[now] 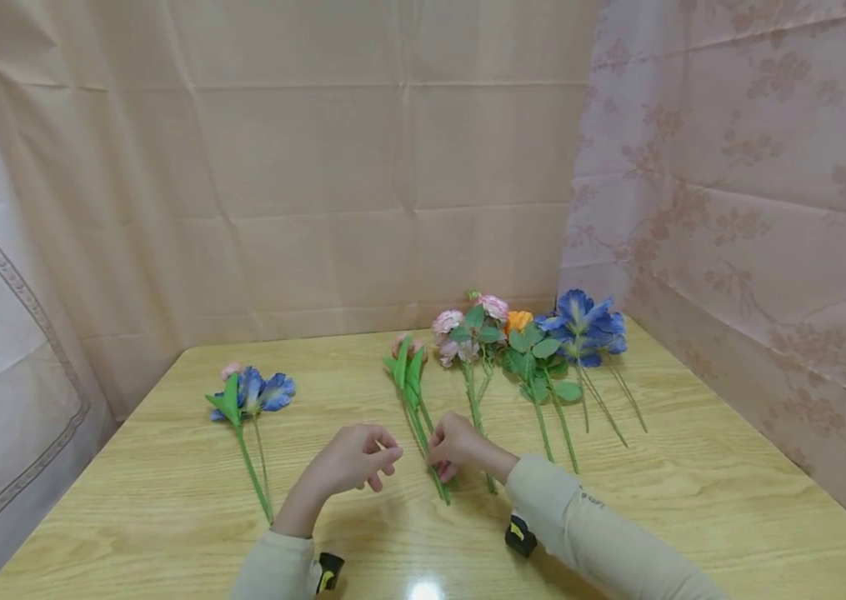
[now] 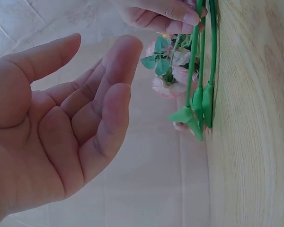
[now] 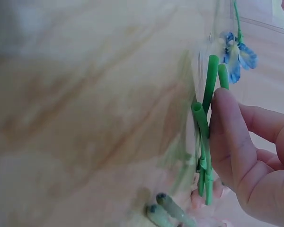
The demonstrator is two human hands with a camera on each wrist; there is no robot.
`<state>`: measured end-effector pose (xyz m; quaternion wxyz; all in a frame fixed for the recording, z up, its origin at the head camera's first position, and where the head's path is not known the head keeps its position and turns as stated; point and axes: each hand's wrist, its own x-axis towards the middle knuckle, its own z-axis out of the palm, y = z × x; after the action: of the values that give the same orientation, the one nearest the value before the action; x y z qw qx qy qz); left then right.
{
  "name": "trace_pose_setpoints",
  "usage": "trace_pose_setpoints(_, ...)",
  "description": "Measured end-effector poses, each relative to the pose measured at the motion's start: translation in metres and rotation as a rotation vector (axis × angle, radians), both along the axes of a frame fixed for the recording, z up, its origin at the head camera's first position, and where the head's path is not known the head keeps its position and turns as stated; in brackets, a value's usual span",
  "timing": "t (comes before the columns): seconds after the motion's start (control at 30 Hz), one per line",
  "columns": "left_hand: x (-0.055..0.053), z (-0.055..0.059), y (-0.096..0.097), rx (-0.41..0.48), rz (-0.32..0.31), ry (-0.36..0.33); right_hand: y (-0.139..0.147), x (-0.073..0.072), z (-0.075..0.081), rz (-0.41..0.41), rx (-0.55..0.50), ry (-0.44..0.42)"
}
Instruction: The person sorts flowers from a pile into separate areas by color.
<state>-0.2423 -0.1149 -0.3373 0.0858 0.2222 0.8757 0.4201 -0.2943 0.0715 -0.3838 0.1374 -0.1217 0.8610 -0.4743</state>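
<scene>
My right hand (image 1: 460, 442) pinches the stem of an artificial tulip (image 2: 193, 61) between thumb and fingers. Other tulips with pink heads and green leaves (image 1: 409, 383) lie close beside it on the table, their stems toward me. Seen from the right wrist, the cut ends of several green stems (image 3: 211, 80) are right by the fingers. To the left of these stems, my left hand (image 1: 358, 457) hovers with relaxed, slightly bent fingers and nothing in it; its palm fills much of the left wrist view.
On the table's left lie a blue flower (image 1: 276, 392) and a pink tulip with green leaves (image 1: 229, 402). Pink flowers (image 1: 448, 322), an orange flower (image 1: 518, 322) and blue flowers (image 1: 580, 325) lie along the right. Curtains (image 1: 302, 167) hang behind the wooden table (image 1: 693, 500).
</scene>
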Motion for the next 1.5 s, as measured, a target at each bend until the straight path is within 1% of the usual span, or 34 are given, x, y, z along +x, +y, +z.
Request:
trace_pose_setpoints(0.27, -0.001, -0.001, -0.001, -0.019, -0.008, -0.012, 0.0, 0.002, 0.002, 0.004, 0.014, -0.002)
trace_pose_setpoints(0.57, -0.003, 0.0, -0.001, -0.032, -0.009, -0.015, -0.002, 0.003, 0.003, 0.028, 0.041, 0.035)
trace_pose_setpoints(0.63, -0.004, -0.001, -0.003, -0.041, 0.004, -0.01, -0.001, 0.003, 0.003, 0.039, 0.041, 0.048)
trace_pose_setpoints(0.67, -0.005, -0.001, -0.005, -0.048, 0.021, -0.003, -0.001, 0.003, 0.002, 0.045, 0.039, 0.054)
trace_pose_setpoints(0.73, -0.007, -0.001, -0.009, -0.085, 0.081, 0.019, 0.0, 0.003, 0.002, 0.056, 0.036, 0.071)
trace_pose_setpoints(0.87, -0.014, -0.001, -0.026, -0.212, 0.256, 0.089, 0.004, 0.004, 0.001, 0.072, 0.02, 0.088)
trace_pose_setpoints(0.93, -0.017, 0.0, -0.038, -0.262, 0.332, 0.1, 0.006, 0.004, 0.0, 0.077, 0.005, 0.087)
trace_pose_setpoints(1.03, -0.022, 0.002, -0.057, -0.302, 0.409, 0.097, 0.007, 0.005, -0.001, 0.087, -0.015, 0.085)
trace_pose_setpoints(1.1, -0.024, 0.003, -0.069, -0.315, 0.448, 0.076, 0.008, 0.005, -0.001, 0.09, -0.022, 0.08)
trace_pose_setpoints(1.17, -0.025, 0.003, -0.078, -0.352, 0.485, 0.058, 0.008, 0.005, 0.0, 0.092, -0.023, 0.077)
trace_pose_setpoints(1.3, -0.025, 0.0, -0.092, -0.422, 0.541, -0.014, 0.008, 0.007, 0.0, 0.098, -0.018, 0.071)
trace_pose_setpoints(1.37, -0.024, -0.003, -0.097, -0.437, 0.552, -0.047, 0.008, 0.008, 0.0, 0.105, -0.016, 0.074)
trace_pose_setpoints(1.5, -0.027, -0.013, -0.104, -0.422, 0.542, -0.088, 0.008, 0.009, 0.001, 0.115, -0.018, 0.083)
